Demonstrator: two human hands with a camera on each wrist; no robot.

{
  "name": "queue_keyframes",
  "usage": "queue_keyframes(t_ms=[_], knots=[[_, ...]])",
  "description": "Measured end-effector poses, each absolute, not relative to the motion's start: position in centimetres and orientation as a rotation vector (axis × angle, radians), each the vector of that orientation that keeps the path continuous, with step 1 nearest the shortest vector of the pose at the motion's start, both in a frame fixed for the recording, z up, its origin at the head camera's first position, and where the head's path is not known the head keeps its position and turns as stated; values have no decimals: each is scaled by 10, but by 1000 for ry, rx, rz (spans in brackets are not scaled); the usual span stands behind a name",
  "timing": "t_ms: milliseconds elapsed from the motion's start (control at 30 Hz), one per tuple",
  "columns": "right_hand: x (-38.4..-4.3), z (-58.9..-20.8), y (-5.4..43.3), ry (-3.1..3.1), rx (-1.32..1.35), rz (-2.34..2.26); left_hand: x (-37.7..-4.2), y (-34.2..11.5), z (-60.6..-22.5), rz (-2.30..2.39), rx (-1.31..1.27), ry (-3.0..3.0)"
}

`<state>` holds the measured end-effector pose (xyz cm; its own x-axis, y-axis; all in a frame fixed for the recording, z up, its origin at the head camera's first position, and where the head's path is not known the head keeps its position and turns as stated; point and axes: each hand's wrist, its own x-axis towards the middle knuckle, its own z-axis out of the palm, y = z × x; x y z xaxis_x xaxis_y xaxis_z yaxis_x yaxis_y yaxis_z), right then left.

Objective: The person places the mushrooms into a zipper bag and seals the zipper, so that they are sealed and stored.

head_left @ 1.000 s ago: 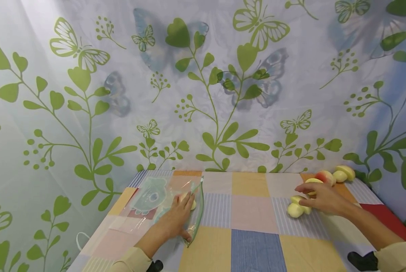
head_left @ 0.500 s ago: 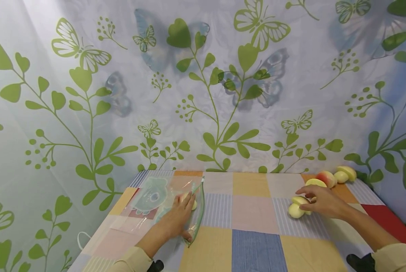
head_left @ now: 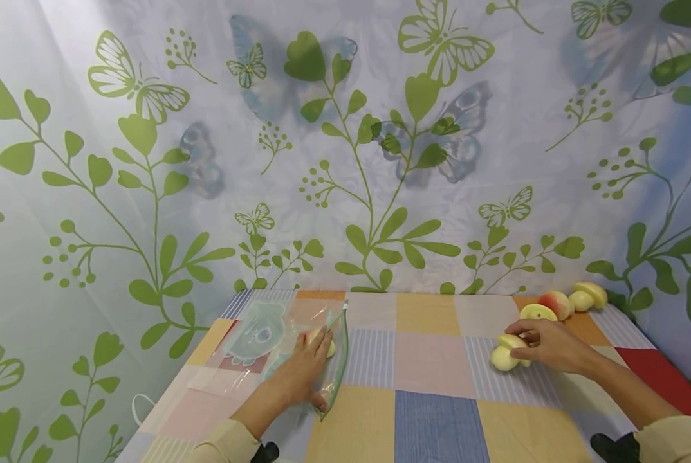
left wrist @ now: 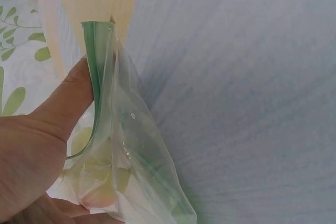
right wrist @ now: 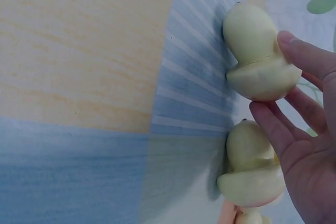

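Note:
My left hand (head_left: 299, 373) lies spread on a clear plastic zip bag (head_left: 253, 341) with a green zip edge. In the left wrist view my thumb touches the green edge, and a pale yellow piece with a pinkish end (left wrist: 97, 177) shows through the plastic. At the right, my right hand (head_left: 548, 344) pinches a pale yellow, mushroom-shaped piece (head_left: 504, 357) between thumb and fingers. It still rests on the cloth. The right wrist view shows the thumb and fingertips on its domed part. Beside it sits a second such piece (right wrist: 252, 169).
Behind the right hand stand a rounded red-and-yellow piece (head_left: 556, 304) and another mushroom-shaped piece (head_left: 590, 294), near the table's back right corner. A patchwork cloth (head_left: 432, 360) covers the table. A leaf-and-butterfly curtain (head_left: 345, 161) hangs behind it.
My right hand has come down a little, and its fingers have closed onto the front mushroom-shaped piece. My left hand has stayed on the bag.

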<state>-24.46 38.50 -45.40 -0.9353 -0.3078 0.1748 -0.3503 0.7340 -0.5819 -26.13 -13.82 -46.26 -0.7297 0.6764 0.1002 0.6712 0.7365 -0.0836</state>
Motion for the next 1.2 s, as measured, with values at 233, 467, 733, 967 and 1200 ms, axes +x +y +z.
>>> queue_keyframes(t_ms=[233,467,733,967,1200], knots=[[-244,-450,384,-2876,524,1000,-262,-138,-464,73,-1090,-2814],[-245,-444,381,-2850,531,1055,-261,-139,-463,35,-1081,-2823],[-247,-442,378,-2786,610,996,-263,-139,-466,56,-1091,-2803],[-248,-440,370,-2773,587,1021,-262,-140,-466,69,-1086,-2794],[-249,-438,363,-2755,582,1061,-261,-140,-467,105,-1086,-2780]])
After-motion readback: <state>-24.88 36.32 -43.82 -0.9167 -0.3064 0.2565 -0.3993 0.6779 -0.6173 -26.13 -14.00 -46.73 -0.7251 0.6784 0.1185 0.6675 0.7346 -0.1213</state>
